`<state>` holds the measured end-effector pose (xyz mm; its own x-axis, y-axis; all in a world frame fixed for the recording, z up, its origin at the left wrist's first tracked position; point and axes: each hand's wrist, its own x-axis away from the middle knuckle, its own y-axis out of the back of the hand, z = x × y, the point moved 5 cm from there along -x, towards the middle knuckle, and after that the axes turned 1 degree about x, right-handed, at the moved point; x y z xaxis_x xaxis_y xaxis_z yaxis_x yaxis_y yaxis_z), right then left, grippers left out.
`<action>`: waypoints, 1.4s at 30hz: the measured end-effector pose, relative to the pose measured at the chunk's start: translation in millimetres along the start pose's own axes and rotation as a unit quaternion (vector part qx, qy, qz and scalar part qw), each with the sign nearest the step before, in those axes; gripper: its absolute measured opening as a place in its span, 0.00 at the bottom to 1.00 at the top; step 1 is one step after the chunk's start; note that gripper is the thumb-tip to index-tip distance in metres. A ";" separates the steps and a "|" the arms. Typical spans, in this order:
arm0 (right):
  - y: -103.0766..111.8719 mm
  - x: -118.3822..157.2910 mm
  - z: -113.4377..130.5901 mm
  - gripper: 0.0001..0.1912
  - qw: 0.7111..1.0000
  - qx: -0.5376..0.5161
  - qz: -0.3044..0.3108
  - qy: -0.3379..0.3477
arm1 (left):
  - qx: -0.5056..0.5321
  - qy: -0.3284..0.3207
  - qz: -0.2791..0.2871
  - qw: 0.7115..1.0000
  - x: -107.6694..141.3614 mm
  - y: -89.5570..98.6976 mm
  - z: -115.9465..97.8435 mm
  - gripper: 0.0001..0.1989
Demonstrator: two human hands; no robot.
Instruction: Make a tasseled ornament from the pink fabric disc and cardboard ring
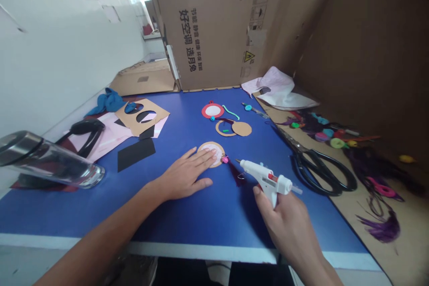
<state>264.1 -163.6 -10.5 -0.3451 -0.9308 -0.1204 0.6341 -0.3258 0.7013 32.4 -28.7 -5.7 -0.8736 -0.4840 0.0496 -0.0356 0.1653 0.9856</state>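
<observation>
My left hand [187, 172] lies flat with its fingers stretched out, pressing on a round cardboard disc [219, 162] with a white centre that it partly covers. Beside the disc's right edge are a pink bead [225, 160] and a dark purple tassel [235, 173]. My right hand [290, 219] is wrapped round the handle of a white hot glue gun [263, 173]. The gun's nozzle points left, a little above the table and close to the tassel. Behind the disc lie a cardboard ring [218, 131], a tan disc [241, 129] and a red-rimmed round piece [203, 111].
Large black-handled scissors [315, 172] lie right of the glue gun on the blue table [201, 228]. A glass bottle [63, 165] rests tilted at the left, near black paper [136, 154] and cut cardboard [157, 116]. Beads and tassels line the right side; a cardboard box [214, 53] stands behind.
</observation>
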 end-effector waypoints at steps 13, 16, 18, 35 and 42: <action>3.6 -2.3 2.9 0.26 1.000 -0.018 -0.006 -0.025 | 0.015 0.063 -0.057 0.996 2.1 -0.9 15.3 0.29; 6.7 -2.1 -1.0 0.28 0.997 -0.044 0.000 -0.057 | 0.018 0.088 -0.091 0.992 3.4 6.2 18.4 0.26; 5.7 -1.3 -3.1 0.30 0.993 -0.086 0.025 -0.081 | 0.040 0.127 -0.156 0.979 10.2 16.9 11.2 0.24; -97.6 -29.0 135.8 0.24 0.873 -0.463 0.108 -0.109 | 0.609 0.332 -0.201 0.692 63.4 -0.4 -60.5 0.23; -139.1 -39.7 164.5 0.20 0.849 -0.481 0.175 -0.133 | 0.695 0.329 -0.279 0.575 80.2 -1.9 -28.8 0.25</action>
<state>75.7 -54.1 12.2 -0.0820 -0.9700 0.2290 0.9576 -0.1404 -0.2517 -23.6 -92.5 1.1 -0.1819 -0.9400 0.2886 -0.9744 0.1328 -0.1815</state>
